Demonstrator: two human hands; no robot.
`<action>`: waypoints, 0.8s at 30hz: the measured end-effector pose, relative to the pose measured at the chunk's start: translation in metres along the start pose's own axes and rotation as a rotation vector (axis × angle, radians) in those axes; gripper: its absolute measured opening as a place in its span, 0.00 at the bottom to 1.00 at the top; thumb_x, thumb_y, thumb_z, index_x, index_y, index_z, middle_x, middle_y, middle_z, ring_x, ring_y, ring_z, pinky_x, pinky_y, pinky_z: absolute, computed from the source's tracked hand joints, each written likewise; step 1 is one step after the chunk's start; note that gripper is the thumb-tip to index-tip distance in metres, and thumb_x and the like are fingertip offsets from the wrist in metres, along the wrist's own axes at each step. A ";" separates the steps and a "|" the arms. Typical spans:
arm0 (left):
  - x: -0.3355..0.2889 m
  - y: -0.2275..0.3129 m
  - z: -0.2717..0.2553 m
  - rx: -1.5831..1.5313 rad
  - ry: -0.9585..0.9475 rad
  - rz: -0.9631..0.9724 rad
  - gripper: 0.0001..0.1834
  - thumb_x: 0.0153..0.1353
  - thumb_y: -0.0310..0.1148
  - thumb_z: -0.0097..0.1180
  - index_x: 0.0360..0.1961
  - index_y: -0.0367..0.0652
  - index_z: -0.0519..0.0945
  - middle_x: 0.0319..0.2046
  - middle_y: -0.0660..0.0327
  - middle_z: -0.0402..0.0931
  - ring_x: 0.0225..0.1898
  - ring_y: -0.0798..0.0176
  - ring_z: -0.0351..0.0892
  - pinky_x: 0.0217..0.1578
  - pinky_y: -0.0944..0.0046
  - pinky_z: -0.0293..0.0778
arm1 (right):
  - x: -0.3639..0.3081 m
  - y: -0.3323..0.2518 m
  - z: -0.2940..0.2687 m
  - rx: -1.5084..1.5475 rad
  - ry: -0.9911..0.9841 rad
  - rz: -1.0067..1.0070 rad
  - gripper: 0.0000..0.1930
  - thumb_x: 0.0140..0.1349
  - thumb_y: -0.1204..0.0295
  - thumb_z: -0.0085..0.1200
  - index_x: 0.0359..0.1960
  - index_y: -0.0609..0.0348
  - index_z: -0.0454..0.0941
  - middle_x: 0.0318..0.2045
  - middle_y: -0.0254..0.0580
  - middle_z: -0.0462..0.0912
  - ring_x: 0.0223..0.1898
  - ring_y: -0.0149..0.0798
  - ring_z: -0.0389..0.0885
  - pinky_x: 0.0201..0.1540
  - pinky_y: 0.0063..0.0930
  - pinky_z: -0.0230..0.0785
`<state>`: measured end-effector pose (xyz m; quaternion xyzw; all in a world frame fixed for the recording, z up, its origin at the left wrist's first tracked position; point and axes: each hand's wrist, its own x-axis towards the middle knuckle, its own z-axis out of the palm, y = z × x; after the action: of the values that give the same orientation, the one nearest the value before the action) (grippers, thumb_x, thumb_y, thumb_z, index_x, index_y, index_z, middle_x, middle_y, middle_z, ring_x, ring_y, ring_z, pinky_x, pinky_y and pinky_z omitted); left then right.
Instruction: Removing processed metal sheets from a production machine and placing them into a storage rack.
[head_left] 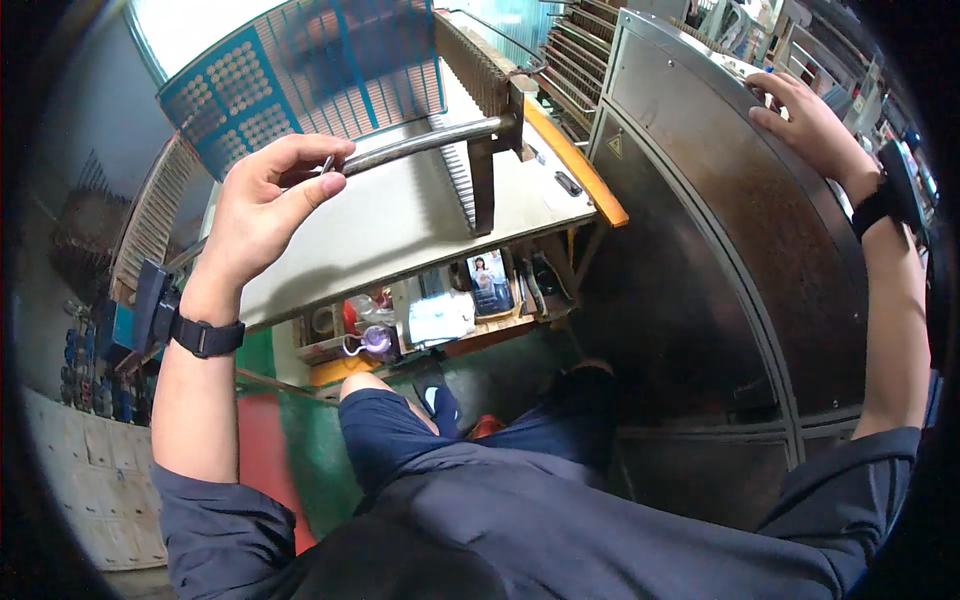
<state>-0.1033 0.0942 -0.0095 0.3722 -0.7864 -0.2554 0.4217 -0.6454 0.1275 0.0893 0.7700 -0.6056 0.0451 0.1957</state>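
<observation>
My left hand is raised over the white table, its thumb and forefinger pinched on a small thin metal piece. Right beside those fingertips runs a round metal bar, joined at its right end to an upright metal bracket; whether the fingers touch the bar I cannot tell. Far to the right, my right hand reaches over the top of a steel cabinet. Its fingers curl around something small and dark at the cabinet's upper edge, too small to name.
A blue-framed rack with rows of small round pieces leans behind the table. An orange strip lines the table's right side. Below, a shelf holds a phone with a lit screen and a purple-lidded bottle. Metal racks stand behind.
</observation>
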 end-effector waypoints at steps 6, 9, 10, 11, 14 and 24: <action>0.008 0.011 -0.012 0.251 -0.149 -0.079 0.14 0.65 0.28 0.62 0.51 0.37 0.82 0.46 0.60 0.82 0.49 0.68 0.79 0.52 0.66 0.74 | 0.000 0.002 0.001 0.010 -0.040 0.046 0.26 0.68 0.57 0.54 0.61 0.62 0.73 0.56 0.55 0.77 0.59 0.53 0.76 0.62 0.39 0.67; 0.014 0.003 -0.040 0.278 -0.212 0.051 0.15 0.69 0.38 0.59 0.47 0.37 0.84 0.38 0.61 0.84 0.42 0.67 0.81 0.46 0.66 0.76 | 0.002 -0.007 -0.006 0.067 -0.067 0.067 0.26 0.67 0.57 0.54 0.61 0.61 0.73 0.56 0.54 0.77 0.58 0.53 0.76 0.62 0.39 0.67; 0.016 -0.004 -0.044 0.331 -0.150 0.066 0.19 0.71 0.42 0.55 0.47 0.36 0.84 0.37 0.60 0.84 0.42 0.67 0.81 0.46 0.66 0.75 | 0.001 -0.003 -0.004 0.037 -0.047 0.055 0.26 0.67 0.56 0.54 0.61 0.60 0.73 0.56 0.53 0.77 0.58 0.53 0.76 0.62 0.39 0.67; 0.015 -0.012 -0.048 0.325 -0.144 0.070 0.19 0.71 0.42 0.55 0.47 0.36 0.84 0.37 0.60 0.84 0.42 0.67 0.81 0.46 0.66 0.75 | 0.000 -0.004 -0.005 0.028 -0.045 0.055 0.26 0.67 0.56 0.54 0.61 0.60 0.73 0.56 0.53 0.77 0.58 0.53 0.76 0.62 0.39 0.67; 0.014 -0.018 -0.048 0.419 -0.141 -0.095 0.21 0.72 0.44 0.51 0.47 0.35 0.83 0.39 0.56 0.85 0.43 0.62 0.82 0.47 0.62 0.75 | -0.001 -0.007 -0.009 -0.001 -0.080 0.090 0.25 0.68 0.57 0.52 0.62 0.58 0.73 0.56 0.54 0.77 0.58 0.54 0.76 0.62 0.39 0.68; 0.024 -0.017 -0.047 0.474 -0.274 -0.093 0.19 0.67 0.41 0.54 0.50 0.35 0.81 0.45 0.53 0.82 0.49 0.58 0.80 0.53 0.60 0.73 | 0.002 -0.011 -0.010 -0.077 -0.107 0.111 0.27 0.69 0.53 0.50 0.63 0.55 0.71 0.60 0.52 0.75 0.58 0.54 0.77 0.61 0.42 0.69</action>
<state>-0.0655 0.0603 0.0141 0.4580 -0.8561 -0.1311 0.2003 -0.6328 0.1318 0.0967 0.7284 -0.6584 -0.0085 0.1895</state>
